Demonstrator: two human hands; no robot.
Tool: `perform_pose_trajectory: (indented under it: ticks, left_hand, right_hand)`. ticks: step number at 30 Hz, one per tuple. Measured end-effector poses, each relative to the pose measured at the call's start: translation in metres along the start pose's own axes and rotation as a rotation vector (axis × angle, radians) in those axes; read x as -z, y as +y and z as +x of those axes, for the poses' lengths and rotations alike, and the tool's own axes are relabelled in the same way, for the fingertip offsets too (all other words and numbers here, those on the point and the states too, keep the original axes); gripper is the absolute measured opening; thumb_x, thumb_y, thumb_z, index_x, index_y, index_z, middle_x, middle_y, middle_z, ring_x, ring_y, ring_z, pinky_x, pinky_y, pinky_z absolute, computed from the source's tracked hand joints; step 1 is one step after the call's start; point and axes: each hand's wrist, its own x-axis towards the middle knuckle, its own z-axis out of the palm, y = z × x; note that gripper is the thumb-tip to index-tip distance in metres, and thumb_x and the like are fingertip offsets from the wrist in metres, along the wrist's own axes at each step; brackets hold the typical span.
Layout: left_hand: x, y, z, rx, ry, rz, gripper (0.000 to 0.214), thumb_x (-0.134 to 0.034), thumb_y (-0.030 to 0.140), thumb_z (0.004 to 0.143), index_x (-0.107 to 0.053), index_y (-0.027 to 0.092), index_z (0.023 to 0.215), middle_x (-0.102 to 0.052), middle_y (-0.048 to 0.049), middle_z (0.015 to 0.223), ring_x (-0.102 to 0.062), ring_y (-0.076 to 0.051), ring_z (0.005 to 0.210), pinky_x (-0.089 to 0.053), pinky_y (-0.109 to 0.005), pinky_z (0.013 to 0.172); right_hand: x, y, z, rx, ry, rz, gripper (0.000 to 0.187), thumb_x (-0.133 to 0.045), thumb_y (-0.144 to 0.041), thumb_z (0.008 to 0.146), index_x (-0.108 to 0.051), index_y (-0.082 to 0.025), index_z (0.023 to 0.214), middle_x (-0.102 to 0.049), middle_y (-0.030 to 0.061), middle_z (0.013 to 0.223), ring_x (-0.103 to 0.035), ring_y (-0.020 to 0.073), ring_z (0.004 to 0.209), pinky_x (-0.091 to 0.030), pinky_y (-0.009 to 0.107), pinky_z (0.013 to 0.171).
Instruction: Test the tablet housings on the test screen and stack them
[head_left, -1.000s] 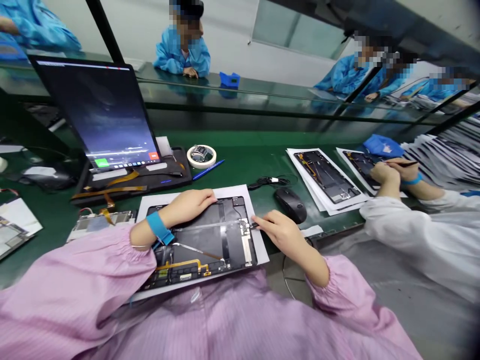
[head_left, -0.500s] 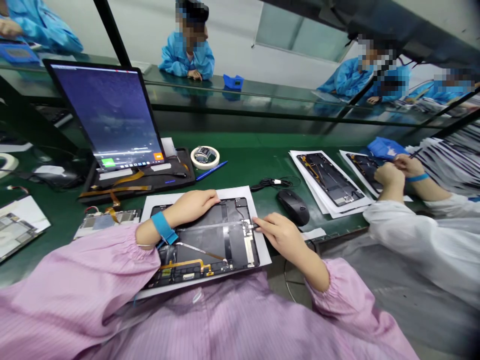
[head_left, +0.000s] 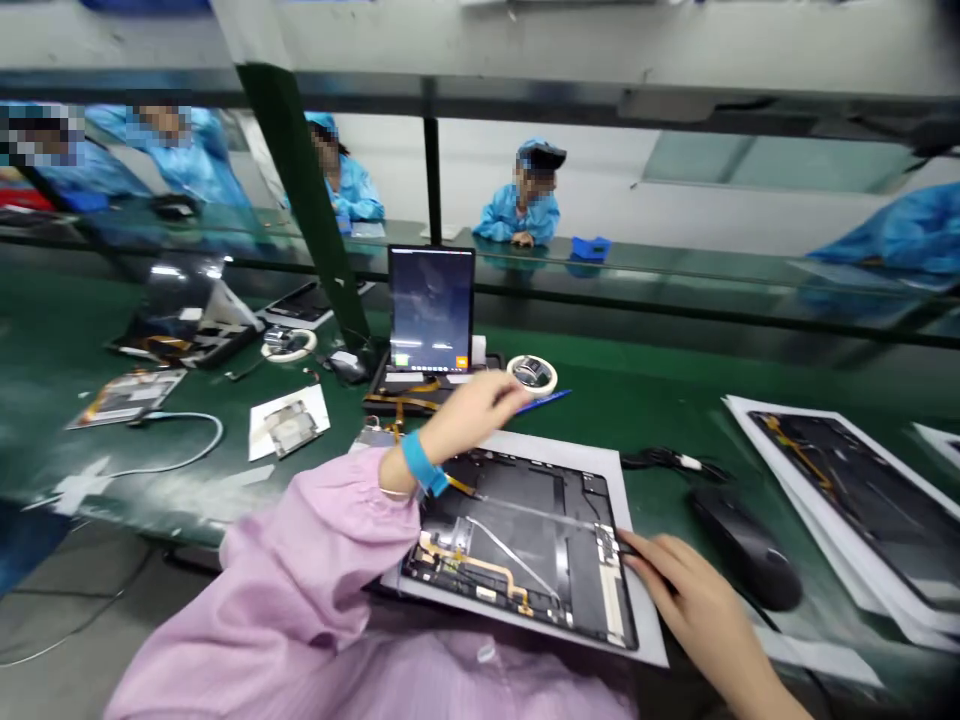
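An opened tablet housing (head_left: 525,545), black with orange flex cables and small boards inside, lies on a white sheet (head_left: 641,620) in front of me. My left hand (head_left: 476,405), with a blue wrist strap (head_left: 421,462), hovers over the housing's far edge. Its fingers reach forward, thumb a little apart, and nothing shows in them. At the right edge of the housing, my right hand (head_left: 690,600) pinches a small dark cable plug (head_left: 624,545) against the connector board (head_left: 606,545). The fingers partly cover the plug.
Behind the housing stand a lit screen (head_left: 431,310), a tape roll (head_left: 532,374) and a blue pen (head_left: 546,401). To the right lie a black mouse (head_left: 742,545), a coiled cable (head_left: 675,460) and another opened housing (head_left: 847,490). Loose boards (head_left: 292,428) lie left. People in blue sit across.
My view has swung left and the screen appears farther off. My left hand has lifted from the housing toward its far side. My right hand stays at the right edge with the plug.
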Motion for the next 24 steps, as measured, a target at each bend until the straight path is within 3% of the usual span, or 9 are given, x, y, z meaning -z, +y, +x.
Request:
perform_pose_trajectory:
  ticks: [2,4,5,6,8,11,14,18,24]
  left_hand:
    - [0.045,-0.022,0.003,0.123,0.275,0.028,0.03,-0.038,0.031,0.093,-0.063,0.015,0.098,-0.068,-0.007,0.101,-0.061,-0.019,0.096,-0.047,-0.031,0.088]
    - [0.084,-0.058,0.001,0.288,0.463,0.17,0.03,-0.04,0.019,0.087,-0.059,0.012,0.108,-0.066,-0.0104,0.11,-0.061,-0.019,0.102,-0.046,-0.031,0.093]
    - [0.098,-0.078,-0.001,0.402,0.463,0.297,0.034,-0.043,0.015,0.082,-0.058,0.009,0.111,-0.065,-0.0127,0.111,-0.061,-0.021,0.103,-0.045,-0.033,0.096]
    - [0.107,-0.098,-0.003,0.489,0.379,0.415,0.036,-0.047,0.014,0.077,-0.059,0.008,0.111,-0.066,-0.0141,0.11,-0.061,-0.023,0.104,-0.044,-0.035,0.097]
    - [0.114,-0.131,-0.007,0.507,0.289,0.454,0.034,-0.057,0.013,0.068,-0.065,0.01,0.1,-0.069,-0.013,0.102,-0.062,-0.027,0.099,-0.046,-0.036,0.094]
    - [0.105,-0.157,-0.012,0.455,0.242,0.469,0.024,-0.066,0.024,0.065,-0.067,0.015,0.088,-0.07,-0.0098,0.094,-0.061,-0.028,0.096,-0.046,-0.038,0.093]
    - [0.093,-0.164,-0.014,0.43,0.275,0.508,0.026,-0.064,0.037,0.071,-0.065,0.016,0.086,-0.068,-0.0107,0.093,-0.058,-0.029,0.097,-0.045,-0.042,0.094]
    - [0.089,-0.161,-0.017,0.42,0.303,0.544,0.028,-0.06,0.035,0.074,-0.063,0.015,0.094,-0.066,-0.0116,0.096,-0.056,-0.029,0.099,-0.044,-0.042,0.094]
    - [0.084,-0.124,-0.026,0.34,0.439,0.772,0.04,-0.049,0.019,0.079,-0.056,0.011,0.118,-0.057,-0.016,0.123,-0.046,-0.031,0.119,-0.04,-0.045,0.101]
  right_hand:
    - [-0.005,0.002,-0.002,-0.02,0.021,-0.024,0.031,-0.047,-0.041,0.094,-0.065,-0.021,0.108,-0.063,0.0045,0.082,-0.062,0.0178,0.075,-0.05,0.029,0.068]
    - [-0.008,0.0,-0.005,-0.065,0.039,-0.043,0.034,-0.044,-0.043,0.095,-0.065,-0.02,0.108,-0.064,0.0047,0.082,-0.062,0.0186,0.075,-0.05,0.03,0.068]
    - [-0.009,-0.001,-0.006,-0.084,0.045,-0.046,0.034,-0.043,-0.044,0.095,-0.065,-0.021,0.107,-0.064,0.0049,0.082,-0.063,0.0188,0.075,-0.051,0.031,0.068]
    - [-0.01,-0.002,-0.007,-0.097,0.047,-0.046,0.035,-0.043,-0.045,0.094,-0.065,-0.021,0.107,-0.064,0.005,0.082,-0.063,0.0189,0.075,-0.051,0.031,0.068]
    - [-0.01,-0.003,-0.007,-0.112,0.049,-0.044,0.034,-0.044,-0.045,0.094,-0.065,-0.022,0.107,-0.064,0.0048,0.083,-0.063,0.0187,0.076,-0.051,0.03,0.068]
    - [-0.01,-0.002,-0.007,-0.109,0.057,-0.044,0.033,-0.045,-0.046,0.093,-0.065,-0.023,0.106,-0.065,0.0046,0.083,-0.064,0.0184,0.076,-0.052,0.029,0.068]
    - [-0.01,-0.001,-0.007,-0.102,0.055,-0.049,0.033,-0.045,-0.046,0.093,-0.065,-0.023,0.107,-0.065,0.0051,0.085,-0.064,0.0185,0.078,-0.052,0.028,0.069]
    - [-0.009,0.001,-0.007,-0.088,0.054,-0.064,0.033,-0.046,-0.046,0.093,-0.064,-0.023,0.108,-0.066,0.0054,0.088,-0.065,0.0186,0.079,-0.053,0.029,0.071]
    - [-0.01,0.004,-0.009,-0.083,0.055,-0.066,0.034,-0.046,-0.048,0.092,-0.064,-0.024,0.109,-0.068,0.0048,0.09,-0.066,0.0185,0.08,-0.053,0.029,0.071]
